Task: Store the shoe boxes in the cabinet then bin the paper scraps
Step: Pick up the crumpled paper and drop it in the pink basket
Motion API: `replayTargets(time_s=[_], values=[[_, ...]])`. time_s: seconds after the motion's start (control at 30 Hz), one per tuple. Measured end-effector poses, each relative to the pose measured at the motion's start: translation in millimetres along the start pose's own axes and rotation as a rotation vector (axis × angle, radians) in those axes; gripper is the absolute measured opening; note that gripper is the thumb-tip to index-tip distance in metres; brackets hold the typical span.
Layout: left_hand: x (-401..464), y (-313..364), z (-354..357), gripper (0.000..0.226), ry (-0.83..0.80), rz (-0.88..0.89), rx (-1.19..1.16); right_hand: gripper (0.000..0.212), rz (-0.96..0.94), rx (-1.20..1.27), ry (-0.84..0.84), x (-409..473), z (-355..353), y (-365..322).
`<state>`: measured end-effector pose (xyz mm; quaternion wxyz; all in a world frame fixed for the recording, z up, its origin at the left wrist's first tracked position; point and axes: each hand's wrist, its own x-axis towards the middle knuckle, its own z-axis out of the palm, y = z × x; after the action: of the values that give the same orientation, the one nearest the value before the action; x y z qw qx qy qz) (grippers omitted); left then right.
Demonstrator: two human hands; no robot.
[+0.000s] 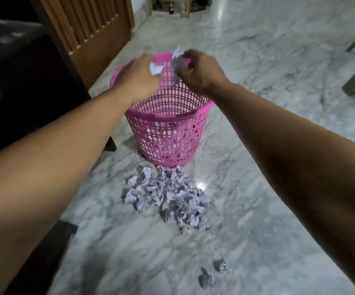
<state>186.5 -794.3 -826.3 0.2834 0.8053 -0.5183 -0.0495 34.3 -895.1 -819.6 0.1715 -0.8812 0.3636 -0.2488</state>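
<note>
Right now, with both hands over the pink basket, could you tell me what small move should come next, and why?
Probably open both hands and let the paper drop. The left hand and right hand each grip a crumpled scrap above the open mouth of the pink basket, so release should land them inside. A pile of scraps waits on the floor.

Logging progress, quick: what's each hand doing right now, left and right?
Left hand: closed on a crumpled paper scrap over the pink basket.
Right hand: closed on another paper scrap.
</note>
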Motion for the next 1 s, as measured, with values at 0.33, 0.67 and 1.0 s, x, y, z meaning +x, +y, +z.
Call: replayTargets(time_s=[0.33,0.67,1.0], values=[[-105.0,-1.2,55.3,0.015,0.312,0.524,-0.051,0.031,0.001,0.431,0.394,-98.5,35.6,43.0],[-275.2,-73.1,208.5,0.097,-0.615,0.459,0.384,0.090,0.325,-0.301,-0.426,-432.8,136.0,99.6],[-313.9,-71.5,239.3,0.052,-0.609,0.370,0.417,0.034,0.066,-0.307,-0.557,-447.6,175.3,98.1]])
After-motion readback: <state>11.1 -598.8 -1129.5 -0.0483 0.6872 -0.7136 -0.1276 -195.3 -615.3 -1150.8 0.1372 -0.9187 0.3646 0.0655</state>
